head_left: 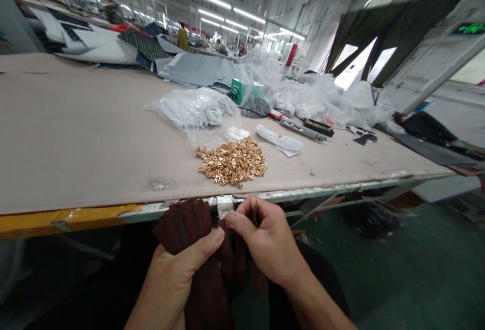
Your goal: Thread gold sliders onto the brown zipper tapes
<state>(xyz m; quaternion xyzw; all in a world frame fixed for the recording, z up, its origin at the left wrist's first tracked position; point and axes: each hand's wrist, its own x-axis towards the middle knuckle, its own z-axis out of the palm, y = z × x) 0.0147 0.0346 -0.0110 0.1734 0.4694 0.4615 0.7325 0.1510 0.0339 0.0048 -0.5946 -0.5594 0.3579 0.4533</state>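
Note:
A bundle of dark brown zippers (185,226) is gripped in my left hand (172,274), its thumb lying across the front. The folded tops of the zippers stand just below the table edge, and their lengths hang down over my lap. Beside it, my right hand (271,241) is closed, thumb and forefinger pinching the upper end of a separate brown zipper (226,256). Whatever small part lies between those fingertips is hidden. On the table just beyond both hands is a heap of small gold metal pieces that look like zipper sliders (233,163).
Behind the heap lie a clear plastic bag (200,107), folded white paper (280,140) and a grey rotary tool (301,129). Further back are a green box (246,91), more plastic bags (322,95) and stacked grey fabric (197,69). The table's taped front edge (94,221) runs before me.

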